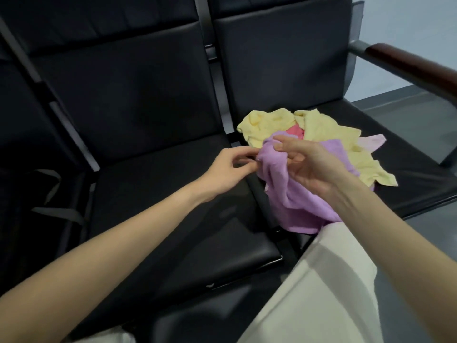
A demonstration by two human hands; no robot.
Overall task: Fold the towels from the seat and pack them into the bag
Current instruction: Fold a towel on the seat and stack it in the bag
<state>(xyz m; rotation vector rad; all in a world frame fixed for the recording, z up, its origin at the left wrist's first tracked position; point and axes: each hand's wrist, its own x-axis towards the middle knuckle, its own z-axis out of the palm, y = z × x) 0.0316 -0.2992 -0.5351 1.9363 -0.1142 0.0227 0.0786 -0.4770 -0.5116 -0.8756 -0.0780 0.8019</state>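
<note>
1. Purple towel (291, 194) at centre-right of frame, bunched, lifted partly off the right seat (420, 184), lower part draped over the gap btwn seats.
2. Right hand (314, 164) clamped on the towel's top: thumb and forefinger pinched a fold, other fingers loosely spread.
3. Left hand (230, 169) at centre, fingertips pinched at the towel's left edge, apparently nipping a corner; contact small and partly blurred.
4. Rest of pile behind, centre-right: yellow towels (329, 134), a red one (295, 131) peeking out in the middle, a pale pink one (373, 142) at the far edge. All crumpled, none folded.
5. Dark bag w/ grey straps (53, 191) at left edge, on the floor by the look of it; opening not visible.
6. Handling, as judged: light, limp, soft terry, non-slip, nothing fragile. Wouldn't hold shape, so best taken at two adjacent corners, shaken flat, laid on the left seat (158, 194).
</note>
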